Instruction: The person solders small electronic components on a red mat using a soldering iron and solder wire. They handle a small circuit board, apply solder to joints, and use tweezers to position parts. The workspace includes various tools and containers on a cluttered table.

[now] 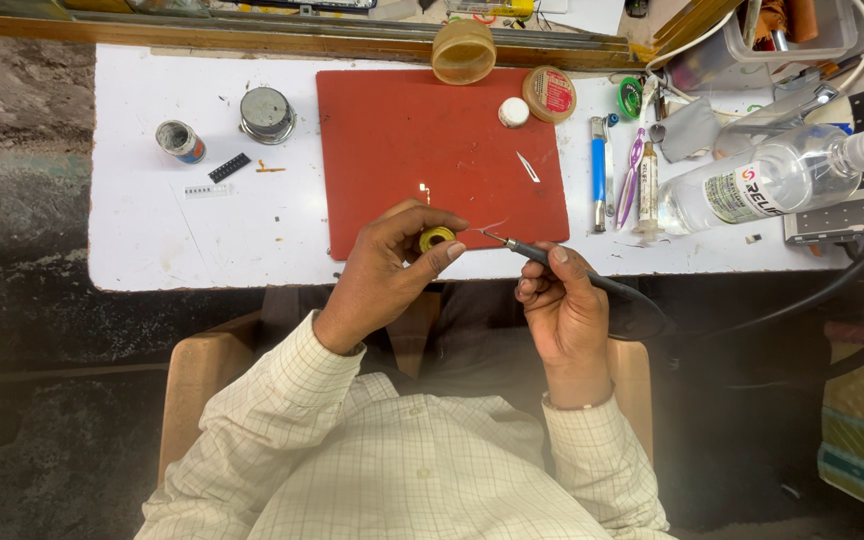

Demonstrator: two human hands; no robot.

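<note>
Red mat: one red mat (402,130) lies flat on the white table (152,230), near the table's middle; its near edge is just beyond the hands.
Left hand: one left hand (387,270), fingers curled shut around one small yellow spool (436,238); thumb and forefinger pinch a thin strand of wire that runs right from the spool.
Yellow spool: held over the near edge of the mat, off the surface as far as can be told.
Right hand: one right hand (562,300), fingers closed in a pen grip on one dark soldering iron (537,255).
Soldering iron: tip points left and meets the end of the wire, just right of the spool; one black cord (812,295) runs off to the right.
Far edge of mat: one round amber tub (463,51), one flat round tin (550,94) and one small white cap (513,112), close together.
Left of mat: one metal cup (268,114), one small can (180,141), one black strip (229,167).
Right of mat: one blue pen-shaped tool (599,170), one purple tool (632,175), one small tube (648,185), side by side; one clear bottle (782,175) lying on its side.
Person: seated, checked cream shirt (402,470), both sleeves down.
</note>
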